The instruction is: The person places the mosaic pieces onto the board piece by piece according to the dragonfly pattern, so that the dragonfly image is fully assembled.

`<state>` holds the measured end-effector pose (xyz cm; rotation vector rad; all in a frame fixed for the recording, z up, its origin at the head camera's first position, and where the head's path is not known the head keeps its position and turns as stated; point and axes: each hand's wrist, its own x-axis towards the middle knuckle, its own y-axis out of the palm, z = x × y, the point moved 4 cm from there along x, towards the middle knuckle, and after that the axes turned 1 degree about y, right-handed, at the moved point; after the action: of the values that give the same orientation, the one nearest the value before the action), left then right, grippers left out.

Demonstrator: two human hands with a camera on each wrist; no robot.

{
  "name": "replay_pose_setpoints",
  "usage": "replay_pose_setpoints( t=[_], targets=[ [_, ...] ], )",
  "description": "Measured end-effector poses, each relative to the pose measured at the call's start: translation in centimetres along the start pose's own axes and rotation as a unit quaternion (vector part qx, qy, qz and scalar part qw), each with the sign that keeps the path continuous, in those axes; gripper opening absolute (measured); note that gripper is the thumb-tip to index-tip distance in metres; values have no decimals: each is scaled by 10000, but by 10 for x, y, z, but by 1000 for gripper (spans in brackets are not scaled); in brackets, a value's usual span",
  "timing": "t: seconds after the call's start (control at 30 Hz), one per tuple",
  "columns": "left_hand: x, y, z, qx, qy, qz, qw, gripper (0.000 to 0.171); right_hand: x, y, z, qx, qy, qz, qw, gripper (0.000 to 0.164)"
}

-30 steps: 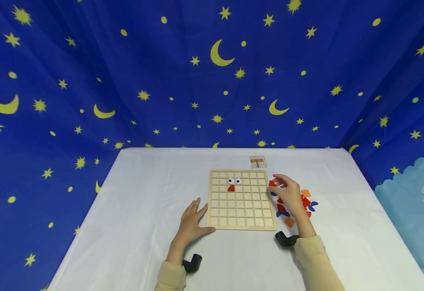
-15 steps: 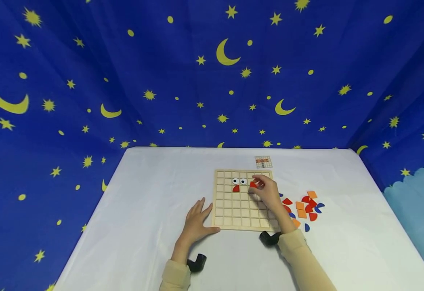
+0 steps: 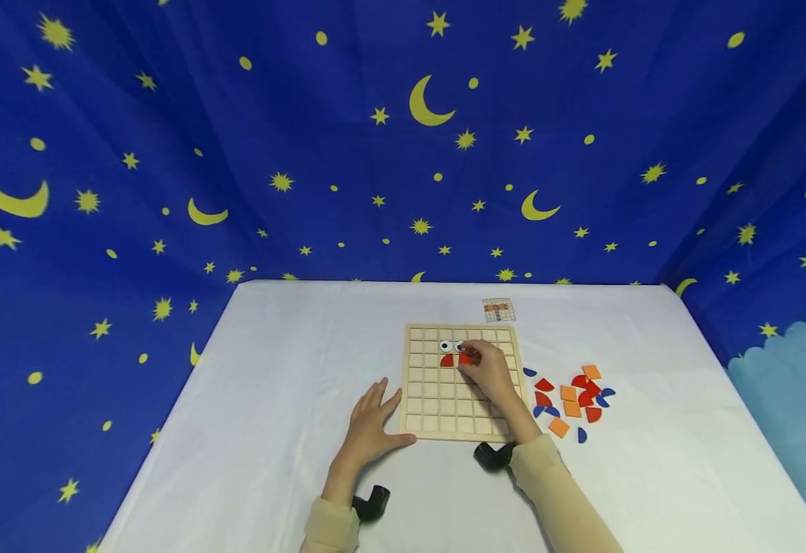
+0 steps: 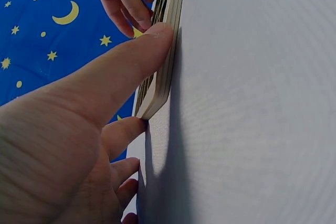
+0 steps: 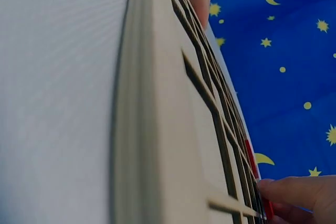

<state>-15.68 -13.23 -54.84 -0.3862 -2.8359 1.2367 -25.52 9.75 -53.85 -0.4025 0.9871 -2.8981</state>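
Note:
A wooden grid board lies on the table. Two round eye pieces sit side by side in its upper cells, the right one partly covered by fingers. Below the left eye lies a red quarter-circle piece. My right hand pinches a second red quarter-circle piece at the cell beside it, under the right eye. My left hand rests at the board's lower left corner with fingers spread; in the left wrist view its thumb and index finger touch the board's edge.
Right of the board lie loose pieces: several orange squares, red quarter circles and blue half-circle-like pieces. A small printed pattern card lies behind the board. A starry blue curtain stands behind the table.
My right hand has carried the red quarter-circle piece leftward from beside the loose pieces onto the board, next to the first red one. The left hand stays at the board's corner.

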Motion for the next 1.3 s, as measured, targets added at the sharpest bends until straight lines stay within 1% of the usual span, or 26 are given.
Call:
replay_pose_setpoints(
  t=[0.2,0.4,0.57,0.87,1.07,1.2,1.3],
  targets=[
    [4,0,-3,-54,102,-24,9999,88,2,-3,1,64,-170,-74,9998,35],
    [7,-3,-5,51,139,-39,9999,88,1,-4,1,216,-213,-112,9995,33],
    [8,-2,-6,44,114,-30,9999,88,1,-4,-1,334,-192,-187,9991,31],
    [7,2,-5,31,188,-2,9998,87,-2,-3,-4,477,-115,-121,9987,31],
    [7,3,-5,9,187,-14,9998,88,-3,-7,-5,476,-200,-434,9977,28],
    [4,2,-4,5,202,-38,9998,88,-5,-11,-6,583,-80,-671,9960,25],
    [0,-1,-3,26,175,-77,9998,88,-7,-14,-5,645,-56,-741,9952,24]
  ],
)
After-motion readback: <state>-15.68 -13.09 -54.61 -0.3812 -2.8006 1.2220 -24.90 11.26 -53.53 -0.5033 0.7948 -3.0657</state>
